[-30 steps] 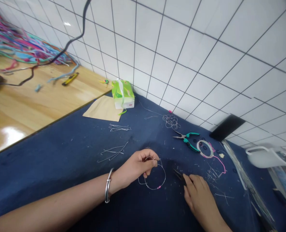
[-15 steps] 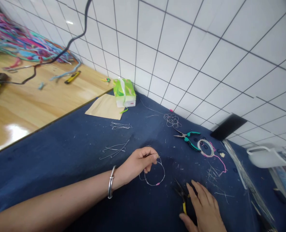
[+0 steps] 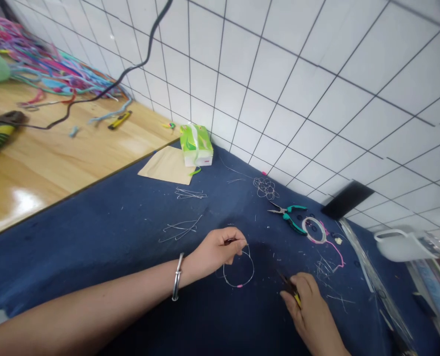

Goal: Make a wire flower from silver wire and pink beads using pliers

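My left hand (image 3: pixel 225 247), with a silver bangle on the wrist, pinches a thin silver wire loop (image 3: pixel 253 269) near its top. The loop hangs just over the dark blue cloth and carries a small pink section (image 3: pixel 239 286) at its bottom. My right hand (image 3: pixel 311 301) is closed around pliers with yellow handles (image 3: pixel 297 299); their dark jaws point up and left toward the loop. The palm and fingers hide most of the handles.
Teal-handled pliers (image 3: pixel 292 217) lie beyond my hands, beside a white ring-shaped coil (image 3: pixel 314 230). Bent wires (image 3: pixel 180 228) and a wire tangle (image 3: pixel 266 188) lie on the cloth. A tissue pack (image 3: pixel 196 146) stands by the tiled wall (image 3: pixel 279 74). A white container (image 3: pixel 405 242) is at right.
My right hand has gone from spread fingers beside the yellow-handled pliers to a grip around them. My left hand keeps its pinch on the wire loop. The view has shifted slightly.
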`<state>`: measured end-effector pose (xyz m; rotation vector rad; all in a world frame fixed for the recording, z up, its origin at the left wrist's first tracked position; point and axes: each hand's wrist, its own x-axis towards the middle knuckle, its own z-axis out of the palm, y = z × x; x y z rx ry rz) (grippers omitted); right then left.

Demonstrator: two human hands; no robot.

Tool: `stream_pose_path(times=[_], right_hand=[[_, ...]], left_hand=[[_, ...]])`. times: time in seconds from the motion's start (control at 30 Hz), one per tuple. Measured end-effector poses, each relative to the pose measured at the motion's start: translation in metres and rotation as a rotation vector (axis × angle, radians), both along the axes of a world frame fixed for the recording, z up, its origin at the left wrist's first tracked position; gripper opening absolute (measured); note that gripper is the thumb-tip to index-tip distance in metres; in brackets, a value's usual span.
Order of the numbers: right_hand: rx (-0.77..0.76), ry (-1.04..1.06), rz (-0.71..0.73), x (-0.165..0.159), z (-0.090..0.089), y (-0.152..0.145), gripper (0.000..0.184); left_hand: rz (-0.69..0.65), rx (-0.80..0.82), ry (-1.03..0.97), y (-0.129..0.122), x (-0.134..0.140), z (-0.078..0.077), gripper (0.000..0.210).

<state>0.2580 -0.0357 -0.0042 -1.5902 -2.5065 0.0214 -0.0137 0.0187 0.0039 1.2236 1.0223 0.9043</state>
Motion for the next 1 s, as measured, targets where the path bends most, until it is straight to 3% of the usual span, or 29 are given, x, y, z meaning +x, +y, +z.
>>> stream_pose_path(times=[0.27, 0.67, 1.0], right_hand=[[0.109, -0.057, 0.197, -0.037, 0.002, 0.029, 0.025], [0.159, -0.062, 0.238, -0.029, -0.022, 0.030, 0.023], [0.155, -0.012, 0.229, -0.028, -0.022, 0.029, 0.023]], left_hand=[[-0.052, 0.005, 0.071, 0.001, 0.001, -0.004, 0.016], [-0.160, -0.166, 0.005, 0.001, 0.008, -0.013, 0.017], [-0.179, -0.199, 0.007, 0.002, 0.012, -0.018, 0.018]])
